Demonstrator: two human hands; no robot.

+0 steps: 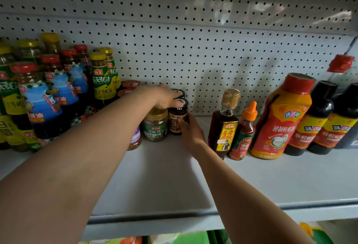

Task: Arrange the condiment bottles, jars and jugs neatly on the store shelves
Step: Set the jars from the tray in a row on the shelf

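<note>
A small dark jar with a black lid (pixel 176 120) stands on the white shelf (pixel 158 176), with a second black-lidded jar (pixel 179 93) right behind it. My left hand (pixel 164 96) reaches in from the left and lies over the jar tops, fingers resting on the black lids. My right hand (pixel 190 127) comes from below right and holds the front dark jar at its right side. A gold-lidded jar with a green label (pixel 156 125) stands just left of it, under my left hand.
Tall oyster sauce bottles (pixel 58 92) with red and yellow caps crowd the left. Red-lidded jars (pixel 130 86) sit behind my left forearm. On the right stand a sesame oil bottle (pixel 224 123), an orange-capped chili bottle (pixel 245 131), a big red bottle (pixel 280 116) and dark soy bottles (pixel 313 119). Pegboard backs the shelf.
</note>
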